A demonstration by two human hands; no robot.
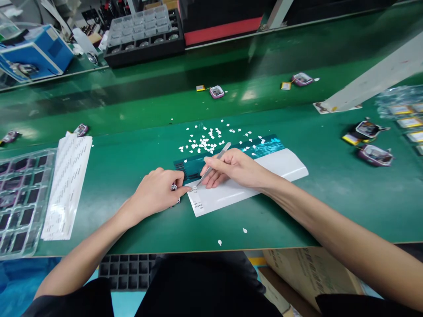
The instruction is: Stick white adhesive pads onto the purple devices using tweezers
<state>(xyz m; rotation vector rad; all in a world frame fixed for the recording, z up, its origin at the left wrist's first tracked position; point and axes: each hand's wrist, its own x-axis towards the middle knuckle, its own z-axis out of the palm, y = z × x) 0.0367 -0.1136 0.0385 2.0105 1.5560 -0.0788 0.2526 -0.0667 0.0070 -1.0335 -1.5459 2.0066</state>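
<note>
My right hand grips a pair of metal tweezers, their tips down on the left end of a white backing sheet with printed lettering. My left hand is curled at that same end, its thumb tip at the sheet's edge. Between its thumb and fingers part of a small electronic device shows; the rest is hidden. Behind the white sheet lies a shiny blue-green film strip, with black strips at its left end. Many small white round tabs lie scattered behind and partly on the film.
A clear compartment tray and printed white strips lie left. Open purple device housings with yellow-edged batteries sit right; others lie on the green bench farther back. A white post rises at right. Loose tabs lie near the front edge.
</note>
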